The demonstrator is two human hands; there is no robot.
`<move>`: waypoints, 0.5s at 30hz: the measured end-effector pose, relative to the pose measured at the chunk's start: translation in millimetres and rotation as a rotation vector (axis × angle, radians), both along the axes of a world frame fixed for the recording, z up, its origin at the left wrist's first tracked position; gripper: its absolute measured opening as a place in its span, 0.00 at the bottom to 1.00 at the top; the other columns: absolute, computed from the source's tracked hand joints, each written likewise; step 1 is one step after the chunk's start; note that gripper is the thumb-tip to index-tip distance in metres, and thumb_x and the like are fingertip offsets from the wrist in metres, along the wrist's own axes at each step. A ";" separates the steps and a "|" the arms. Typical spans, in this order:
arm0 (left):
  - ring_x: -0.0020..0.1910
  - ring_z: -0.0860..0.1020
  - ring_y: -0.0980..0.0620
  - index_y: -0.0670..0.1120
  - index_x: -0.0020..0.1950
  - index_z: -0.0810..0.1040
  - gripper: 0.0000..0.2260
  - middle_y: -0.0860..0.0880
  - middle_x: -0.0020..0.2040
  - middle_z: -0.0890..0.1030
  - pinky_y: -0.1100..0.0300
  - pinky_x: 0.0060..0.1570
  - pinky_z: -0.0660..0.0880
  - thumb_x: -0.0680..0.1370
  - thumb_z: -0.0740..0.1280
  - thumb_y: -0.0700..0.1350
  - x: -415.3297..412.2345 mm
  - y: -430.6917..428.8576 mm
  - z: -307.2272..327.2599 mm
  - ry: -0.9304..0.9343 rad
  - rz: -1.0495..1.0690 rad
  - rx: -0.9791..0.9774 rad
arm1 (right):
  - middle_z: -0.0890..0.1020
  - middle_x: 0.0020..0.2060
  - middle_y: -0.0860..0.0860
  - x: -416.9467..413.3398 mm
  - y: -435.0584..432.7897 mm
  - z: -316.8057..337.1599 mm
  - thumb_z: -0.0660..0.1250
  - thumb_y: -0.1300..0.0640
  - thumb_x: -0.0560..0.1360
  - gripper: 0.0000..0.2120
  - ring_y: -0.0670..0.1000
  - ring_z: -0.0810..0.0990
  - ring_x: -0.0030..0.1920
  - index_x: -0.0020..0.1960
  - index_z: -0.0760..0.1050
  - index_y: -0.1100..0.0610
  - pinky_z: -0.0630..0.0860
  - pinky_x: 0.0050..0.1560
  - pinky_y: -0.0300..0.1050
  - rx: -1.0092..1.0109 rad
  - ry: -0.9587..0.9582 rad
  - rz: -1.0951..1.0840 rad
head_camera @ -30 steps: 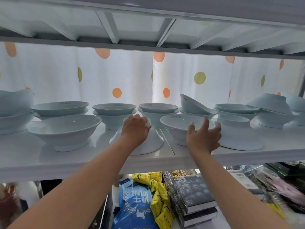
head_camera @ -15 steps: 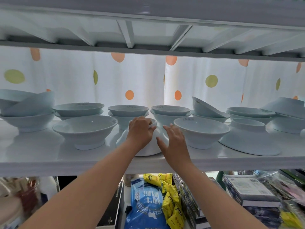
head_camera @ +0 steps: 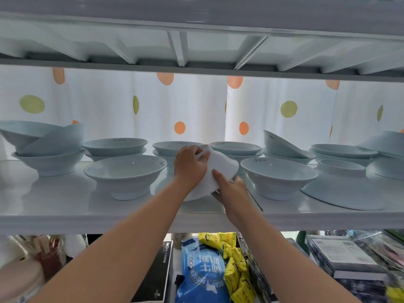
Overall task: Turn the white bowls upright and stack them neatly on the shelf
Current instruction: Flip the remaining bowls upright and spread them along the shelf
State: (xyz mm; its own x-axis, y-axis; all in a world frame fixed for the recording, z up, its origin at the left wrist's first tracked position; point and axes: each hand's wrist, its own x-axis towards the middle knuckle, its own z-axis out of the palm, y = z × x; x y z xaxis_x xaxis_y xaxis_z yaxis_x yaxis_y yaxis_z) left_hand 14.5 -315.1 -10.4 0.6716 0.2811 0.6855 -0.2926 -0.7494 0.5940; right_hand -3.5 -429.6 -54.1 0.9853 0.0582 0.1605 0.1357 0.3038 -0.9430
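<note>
Both hands hold one white bowl [head_camera: 220,169] at the middle of the white shelf [head_camera: 65,206], tipped on its side with its foot pointing back right. My left hand [head_camera: 190,165] grips its foot end from the left. My right hand [head_camera: 229,186] grips its lower rim from the right. Upright bowls stand on either side: one at front left [head_camera: 124,171], one at front right [head_camera: 277,173]. An upside-down bowl [head_camera: 341,189] lies further right. Stacked upright bowls [head_camera: 114,147] line the back row.
Tilted bowls lean on stacks at far left [head_camera: 54,141], back right [head_camera: 282,145] and far right [head_camera: 384,143]. A dotted curtain [head_camera: 179,110] hangs behind. The upper shelf [head_camera: 196,40] is close overhead. Below are a blue bag [head_camera: 201,272], yellow packets [head_camera: 236,265] and books [head_camera: 345,259].
My right hand moved from the front right bowl to the upside-down middle bowl. Both hands have lifted that bowl and tipped it onto its side.
</note>
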 end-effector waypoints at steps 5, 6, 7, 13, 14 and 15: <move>0.44 0.77 0.47 0.42 0.47 0.79 0.11 0.48 0.43 0.80 0.61 0.45 0.67 0.76 0.66 0.49 -10.8 3.4 13.2 0.010 -0.029 -0.247 | 0.79 0.55 0.62 -3.2 6.8 31.5 0.62 0.62 0.77 0.14 0.59 0.80 0.52 0.62 0.69 0.61 0.78 0.52 0.56 0.059 -0.170 0.062; 0.44 0.77 0.47 0.42 0.47 0.79 0.11 0.49 0.42 0.80 0.61 0.44 0.68 0.76 0.66 0.50 -12.3 3.6 14.1 0.016 -0.044 -0.308 | 0.80 0.55 0.61 -4.0 7.2 39.5 0.61 0.63 0.77 0.14 0.59 0.80 0.52 0.62 0.69 0.60 0.77 0.54 0.58 0.012 -0.206 0.030; 0.43 0.77 0.48 0.43 0.46 0.78 0.10 0.49 0.42 0.79 0.60 0.44 0.69 0.77 0.65 0.50 -13.5 3.4 14.0 0.027 -0.066 -0.374 | 0.80 0.54 0.60 -4.4 7.2 46.9 0.62 0.63 0.76 0.14 0.60 0.80 0.53 0.61 0.70 0.59 0.77 0.56 0.59 -0.073 -0.246 -0.018; 0.44 0.77 0.49 0.47 0.46 0.73 0.07 0.56 0.38 0.75 0.57 0.48 0.74 0.76 0.65 0.51 -18.2 7.4 7.3 0.092 -0.106 -0.545 | 0.76 0.50 0.52 -9.6 5.4 70.4 0.61 0.62 0.76 0.15 0.53 0.75 0.50 0.62 0.68 0.56 0.72 0.50 0.47 -0.595 -0.431 -0.161; 0.46 0.78 0.48 0.48 0.46 0.73 0.07 0.55 0.39 0.76 0.53 0.51 0.77 0.75 0.65 0.50 -18.2 8.4 6.6 0.128 -0.131 -0.575 | 0.75 0.48 0.52 -10.7 5.1 71.4 0.61 0.63 0.75 0.14 0.53 0.74 0.48 0.61 0.68 0.58 0.70 0.48 0.46 -0.668 -0.461 -0.183; 0.48 0.78 0.47 0.48 0.46 0.72 0.06 0.52 0.42 0.77 0.50 0.53 0.78 0.73 0.66 0.48 -17.8 9.6 6.0 0.164 -0.174 -0.628 | 0.74 0.47 0.53 -11.6 5.2 71.8 0.61 0.64 0.74 0.14 0.52 0.73 0.46 0.60 0.69 0.59 0.69 0.46 0.44 -0.747 -0.491 -0.205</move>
